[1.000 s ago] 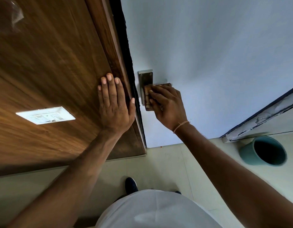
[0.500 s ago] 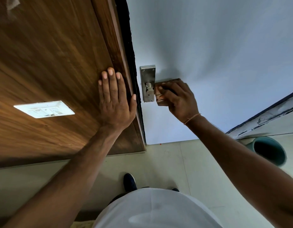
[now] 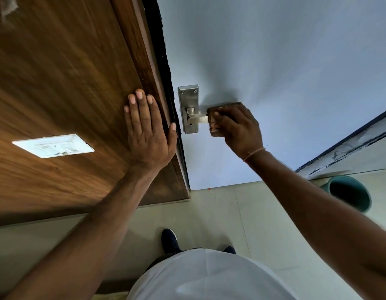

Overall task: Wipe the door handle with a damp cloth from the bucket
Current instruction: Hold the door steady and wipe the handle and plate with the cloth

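A steel lever door handle [image 3: 198,119] on a long back plate [image 3: 188,98] is fixed to the pale blue door [image 3: 274,61]. My right hand [image 3: 237,128] is closed on a folded brown cloth [image 3: 213,131] wrapped over the outer end of the lever; the inner part of the lever is bare. My left hand [image 3: 147,133] lies flat, fingers together, on the wooden wall panel [image 3: 57,72] beside the door frame. A teal bucket [image 3: 350,192] stands on the floor at the right; its inside is dark.
A white switch plate [image 3: 53,145] is set in the wood panel at the left. The floor [image 3: 220,213] is pale tile. My dark shoes [image 3: 169,240] show below, above my white shirt. A chipped door frame edge [image 3: 350,146] runs along the right.
My right hand has slid the cloth outward along the lever, away from the back plate, uncovering the plate and the lever's inner part. My left hand stays pressed on the panel.
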A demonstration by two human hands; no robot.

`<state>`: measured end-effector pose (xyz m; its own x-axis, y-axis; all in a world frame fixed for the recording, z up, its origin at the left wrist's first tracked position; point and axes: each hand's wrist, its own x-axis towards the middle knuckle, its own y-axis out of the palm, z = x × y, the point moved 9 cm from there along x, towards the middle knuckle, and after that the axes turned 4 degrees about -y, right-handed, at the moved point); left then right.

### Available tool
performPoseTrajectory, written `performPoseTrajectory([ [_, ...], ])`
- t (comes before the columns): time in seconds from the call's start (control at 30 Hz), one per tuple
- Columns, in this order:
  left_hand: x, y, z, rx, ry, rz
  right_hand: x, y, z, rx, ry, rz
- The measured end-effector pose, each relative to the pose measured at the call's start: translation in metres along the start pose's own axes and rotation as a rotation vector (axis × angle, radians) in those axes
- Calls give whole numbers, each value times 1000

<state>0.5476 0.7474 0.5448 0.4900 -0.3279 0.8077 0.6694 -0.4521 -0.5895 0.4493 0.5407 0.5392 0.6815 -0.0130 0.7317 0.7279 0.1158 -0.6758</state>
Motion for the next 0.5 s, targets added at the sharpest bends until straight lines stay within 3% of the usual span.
performPoseTrajectory([
  [0.27,-2,-4,1,4,12,29,35,37,77,98,-104,46],
  [0.5,-3,-6,3,10,21,58,2,12,6,56,-65,16],
])
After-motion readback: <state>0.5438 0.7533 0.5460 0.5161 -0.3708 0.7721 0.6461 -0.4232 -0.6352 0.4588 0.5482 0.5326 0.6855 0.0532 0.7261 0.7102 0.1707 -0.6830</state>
